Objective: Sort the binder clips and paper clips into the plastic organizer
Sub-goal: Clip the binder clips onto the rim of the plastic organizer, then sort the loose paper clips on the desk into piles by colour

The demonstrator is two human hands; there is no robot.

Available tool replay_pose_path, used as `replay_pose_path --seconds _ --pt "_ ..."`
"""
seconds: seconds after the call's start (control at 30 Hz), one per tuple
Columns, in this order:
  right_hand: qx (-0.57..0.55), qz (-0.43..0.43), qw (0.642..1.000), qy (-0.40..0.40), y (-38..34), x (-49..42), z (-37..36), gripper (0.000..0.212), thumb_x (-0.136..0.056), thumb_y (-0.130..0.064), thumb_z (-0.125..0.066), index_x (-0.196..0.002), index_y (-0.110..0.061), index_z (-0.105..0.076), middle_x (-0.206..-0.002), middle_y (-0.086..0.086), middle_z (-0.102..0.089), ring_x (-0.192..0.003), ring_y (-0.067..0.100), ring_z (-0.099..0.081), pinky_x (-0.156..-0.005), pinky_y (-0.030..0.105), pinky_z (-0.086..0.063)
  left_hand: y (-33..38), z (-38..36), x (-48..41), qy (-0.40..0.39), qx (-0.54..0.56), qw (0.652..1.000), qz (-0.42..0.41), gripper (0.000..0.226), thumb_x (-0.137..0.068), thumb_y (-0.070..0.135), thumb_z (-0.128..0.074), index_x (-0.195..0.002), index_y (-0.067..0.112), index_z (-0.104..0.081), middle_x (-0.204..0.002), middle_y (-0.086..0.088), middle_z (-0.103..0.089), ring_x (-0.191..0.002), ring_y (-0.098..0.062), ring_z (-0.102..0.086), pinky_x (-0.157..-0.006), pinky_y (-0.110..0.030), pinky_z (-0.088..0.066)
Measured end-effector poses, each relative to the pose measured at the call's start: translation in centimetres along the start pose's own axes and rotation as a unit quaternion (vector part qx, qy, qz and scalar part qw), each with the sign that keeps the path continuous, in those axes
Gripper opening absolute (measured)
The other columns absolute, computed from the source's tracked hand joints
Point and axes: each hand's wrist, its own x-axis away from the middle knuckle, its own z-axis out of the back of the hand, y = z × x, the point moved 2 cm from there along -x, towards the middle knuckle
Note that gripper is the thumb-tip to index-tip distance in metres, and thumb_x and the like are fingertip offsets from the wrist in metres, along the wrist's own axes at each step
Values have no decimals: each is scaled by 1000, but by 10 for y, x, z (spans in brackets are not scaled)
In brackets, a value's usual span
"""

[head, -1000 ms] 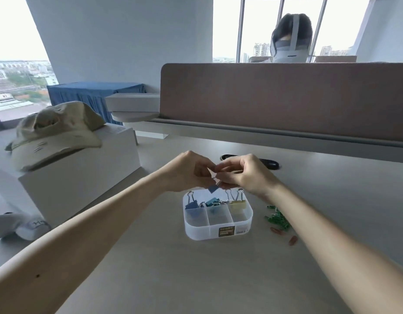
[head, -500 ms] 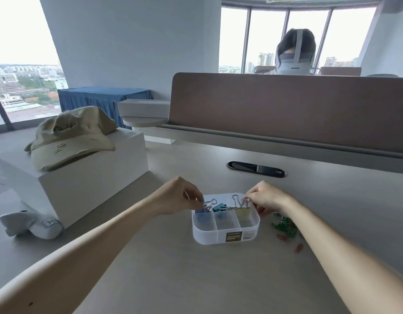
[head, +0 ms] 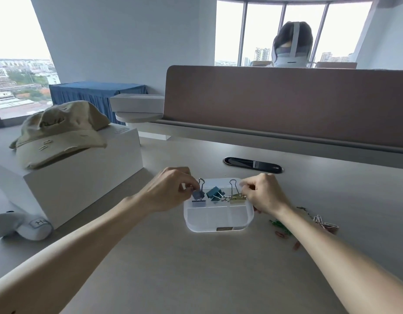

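A clear plastic organizer (head: 218,229) lies on the desk in front of me. Its back row holds a blue binder clip (head: 198,196) at the left, a teal binder clip (head: 214,193) in the middle and a yellow binder clip (head: 237,198) at the right. The front compartments look empty. My left hand (head: 168,192) pinches the blue clip at the organizer's back left corner. My right hand (head: 265,196) has its fingertips closed on the yellow clip's right end. Loose green paper clips (head: 280,225), red paper clips (head: 280,234) and pale paper clips (head: 324,223) lie right of the organizer, partly hidden by my right forearm.
A white box (head: 82,177) with a beige cap (head: 60,132) stands at the left, a white sock (head: 21,225) at its foot. A black cable grommet (head: 253,164) sits behind the organizer. A brown partition (head: 286,105) closes the desk's far side; a person sits beyond it.
My hands were joined above the organizer around a blue clip. They have separated and dropped to the back row, the left at the blue clip, the right at the yellow one.
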Motion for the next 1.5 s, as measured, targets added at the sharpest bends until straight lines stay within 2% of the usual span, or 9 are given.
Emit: replay_pose_path --seconds 0.1,0.3,0.53,0.73,0.83,0.93,1.1,1.2,1.5 --pt "6 10 1000 10 -4 2 1 22 -83 -14 -58 -71 2 -69 -64 18 -68 -53 30 -60 -52 39 -49 1 5 -1 -8 -15 1000 0 19 -73 14 -64 -76 31 -72 -74 14 -65 -62 -3 -59 -61 -23 -52" --pt "-30 -55 997 -46 -2 1 -7 25 -82 -8 -53 -66 1 -70 -44 0 -64 -26 13 -51 -29 24 -43 -3 10 -4 -2 -14 999 43 14 -70 15 -65 -72 28 -70 -67 18 -62 -65 3 -57 -54 -5 -40" --pt "-92 -132 984 -78 7 -5 -4 45 -94 -34 -50 -70 -1 -68 -53 9 -66 -37 22 -61 -35 20 -43 -3 12 -12 19 6 997 77 9 -75 17 -64 -75 23 -71 -66 17 -63 -65 9 -56 -56 0 -36" --pt "-2 -154 988 -11 46 24 68 32 -89 -27 -56 -66 -11 -71 -49 2 -65 -36 7 -56 -42 6 -37 49 -7 -48 21 35 999 11 8 -76 20 -65 -74 24 -71 -64 18 -62 -63 5 -58 -57 -2 -40" --pt "21 -187 982 14 69 53 104 21 -83 -22 -61 -68 -15 -73 -49 -9 -63 -40 -4 -54 -42 6 -37 90 -31 -70 -29 57 997 -43 5 -77 22 -67 -75 25 -70 -66 17 -62 -62 8 -56 -55 -2 -38" --pt "73 -207 975 -18 88 81 129 10 -80 -21 -66 -76 -21 -75 -70 -12 -71 -60 -5 -58 -58 14 -41 123 -67 -90 -125 37 989 -72 13 -77 30 -71 -88 24 -72 -77 10 -67 -61 4 -54 -55 -5 -35" --pt "119 -218 962 -114 104 105 140 21 -79 -30 -71 -99 -21 -74 -92 -1 -71 -81 13 -63 -70 24 -46 146 -115 -108 -226 -34 971 -73 50 -80 33 -72 -126 19 -57 -121 0 -62 -96 -14 -57 -79 -18 -35" --pt "122 -214 962 -114 108 106 135 27 -80 -33 -72 -102 -19 -73 -96 2 -71 -85 16 -64 -75 26 -48 142 -127 -114 -261 -49 963 -52 58 -80 41 -70 -132 20 -52 -126 -2 -59 -110 -18 -56 -84 -21 -36" --pt "99 -220 960 -140 127 99 123 31 -73 -24 -78 -103 -24 -70 -83 -8 -63 -75 10 -58 -64 22 -39 137 -134 -119 -307 -62 947 -66 41 -76 40 -74 -113 28 -63 -108 7 -62 -76 -6 -50 -64 -18 -37"
